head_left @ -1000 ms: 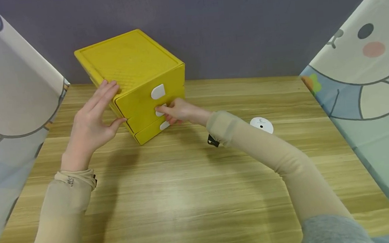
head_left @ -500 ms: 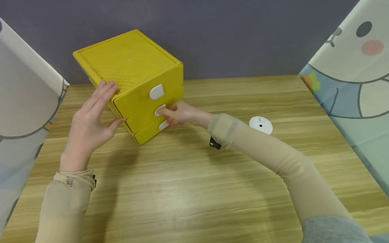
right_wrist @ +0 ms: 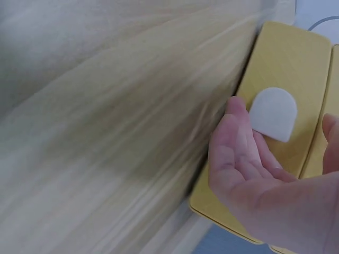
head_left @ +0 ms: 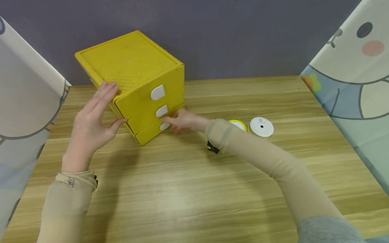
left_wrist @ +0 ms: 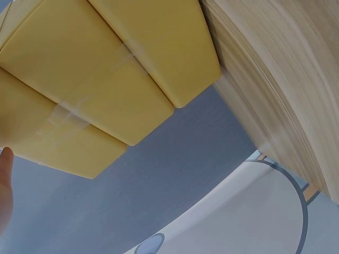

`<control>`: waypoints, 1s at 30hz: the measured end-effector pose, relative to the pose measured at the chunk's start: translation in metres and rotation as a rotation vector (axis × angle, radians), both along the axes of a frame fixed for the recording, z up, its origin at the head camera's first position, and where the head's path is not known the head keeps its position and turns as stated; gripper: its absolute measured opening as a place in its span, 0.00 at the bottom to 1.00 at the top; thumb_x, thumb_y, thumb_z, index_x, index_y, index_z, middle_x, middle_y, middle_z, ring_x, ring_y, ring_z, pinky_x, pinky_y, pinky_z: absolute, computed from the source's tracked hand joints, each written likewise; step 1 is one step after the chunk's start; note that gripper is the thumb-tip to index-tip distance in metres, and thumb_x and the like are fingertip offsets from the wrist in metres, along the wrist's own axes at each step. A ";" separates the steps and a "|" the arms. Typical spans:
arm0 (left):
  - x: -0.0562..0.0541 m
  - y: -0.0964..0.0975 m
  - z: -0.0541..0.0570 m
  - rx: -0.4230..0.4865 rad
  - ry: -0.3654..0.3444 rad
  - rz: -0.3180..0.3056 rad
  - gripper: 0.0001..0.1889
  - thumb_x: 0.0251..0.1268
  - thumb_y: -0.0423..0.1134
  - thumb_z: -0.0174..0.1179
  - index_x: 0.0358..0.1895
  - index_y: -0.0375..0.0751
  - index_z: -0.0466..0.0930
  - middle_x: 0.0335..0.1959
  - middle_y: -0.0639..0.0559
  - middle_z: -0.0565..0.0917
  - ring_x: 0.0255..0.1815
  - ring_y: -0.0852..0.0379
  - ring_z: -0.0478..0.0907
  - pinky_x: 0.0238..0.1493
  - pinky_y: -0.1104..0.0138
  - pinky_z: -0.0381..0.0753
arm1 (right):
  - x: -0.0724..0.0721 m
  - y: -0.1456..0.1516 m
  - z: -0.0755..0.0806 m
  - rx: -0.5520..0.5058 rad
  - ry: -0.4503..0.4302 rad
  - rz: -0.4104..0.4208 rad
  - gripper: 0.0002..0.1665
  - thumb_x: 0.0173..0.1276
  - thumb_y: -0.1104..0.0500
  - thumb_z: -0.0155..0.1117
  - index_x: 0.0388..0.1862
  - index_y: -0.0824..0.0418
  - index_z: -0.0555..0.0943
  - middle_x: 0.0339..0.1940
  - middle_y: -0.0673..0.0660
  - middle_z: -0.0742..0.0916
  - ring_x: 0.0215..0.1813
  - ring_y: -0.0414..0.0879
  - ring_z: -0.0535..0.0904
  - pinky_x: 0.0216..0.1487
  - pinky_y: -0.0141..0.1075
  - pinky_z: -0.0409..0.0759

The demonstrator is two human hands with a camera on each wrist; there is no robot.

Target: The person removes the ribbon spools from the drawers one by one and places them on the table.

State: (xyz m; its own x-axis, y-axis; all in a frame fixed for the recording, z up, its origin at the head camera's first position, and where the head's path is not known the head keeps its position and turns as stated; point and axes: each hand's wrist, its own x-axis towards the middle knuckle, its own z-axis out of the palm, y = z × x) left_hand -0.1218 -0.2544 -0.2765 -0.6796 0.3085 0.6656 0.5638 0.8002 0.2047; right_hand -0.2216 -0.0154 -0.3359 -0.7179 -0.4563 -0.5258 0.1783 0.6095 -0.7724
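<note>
A yellow cabinet (head_left: 124, 62) with three shut drawers stands at the back left of the table. Straight fingers of my left hand (head_left: 90, 126) rest along its top left edge, the thumb at the front corner; in the left wrist view one fingertip (left_wrist: 5, 169) shows by the cabinet's side. My right hand (head_left: 183, 120) is at the bottom drawer's white handle (right_wrist: 275, 114). In the right wrist view its loosely bent fingers lie beside that handle and the thumb stands apart. Above are the middle handle (head_left: 161, 110) and the top handle (head_left: 158, 92).
A white ribbon-like spool (head_left: 261, 127) lies on the wooden table (head_left: 173, 199), right of the cabinet. Next to it, a yellow-rimmed disc (head_left: 238, 123) is partly covered by the right forearm. A dark wall (head_left: 228, 31) stands behind, with cartoon-printed cloths at both sides.
My right hand has left the middle drawer's handle and moved down to the bottom one. The right forearm has shifted, uncovering the yellow-rimmed disc. My left hand stays in place.
</note>
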 end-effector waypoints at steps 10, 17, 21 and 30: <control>0.001 0.003 0.001 0.005 -0.006 0.003 0.44 0.41 0.23 0.73 0.68 0.37 0.66 0.70 0.45 0.70 0.75 0.52 0.62 0.74 0.69 0.67 | 0.002 -0.006 -0.015 0.003 -0.014 -0.017 0.29 0.67 0.42 0.59 0.51 0.66 0.80 0.44 0.60 0.86 0.40 0.47 0.85 0.41 0.37 0.88; 0.000 0.004 0.000 -0.003 -0.010 0.009 0.43 0.41 0.23 0.73 0.68 0.37 0.66 0.70 0.45 0.70 0.75 0.52 0.62 0.72 0.67 0.69 | 0.007 -0.005 -0.022 -0.009 0.002 -0.038 0.28 0.66 0.43 0.60 0.47 0.67 0.81 0.38 0.56 0.85 0.37 0.44 0.84 0.34 0.31 0.85; 0.000 0.005 0.002 0.002 -0.008 0.007 0.43 0.41 0.24 0.73 0.68 0.37 0.67 0.70 0.46 0.70 0.75 0.52 0.62 0.71 0.65 0.71 | 0.011 -0.001 -0.023 -0.006 0.003 -0.046 0.29 0.65 0.42 0.62 0.48 0.66 0.82 0.40 0.57 0.87 0.37 0.44 0.85 0.33 0.29 0.83; -0.002 0.006 0.002 0.047 0.007 -0.011 0.44 0.37 0.22 0.74 0.66 0.37 0.69 0.69 0.46 0.72 0.74 0.51 0.64 0.71 0.65 0.71 | 0.024 0.015 -0.028 -0.041 0.009 -0.044 0.26 0.66 0.44 0.63 0.43 0.67 0.83 0.34 0.56 0.87 0.34 0.42 0.83 0.39 0.29 0.86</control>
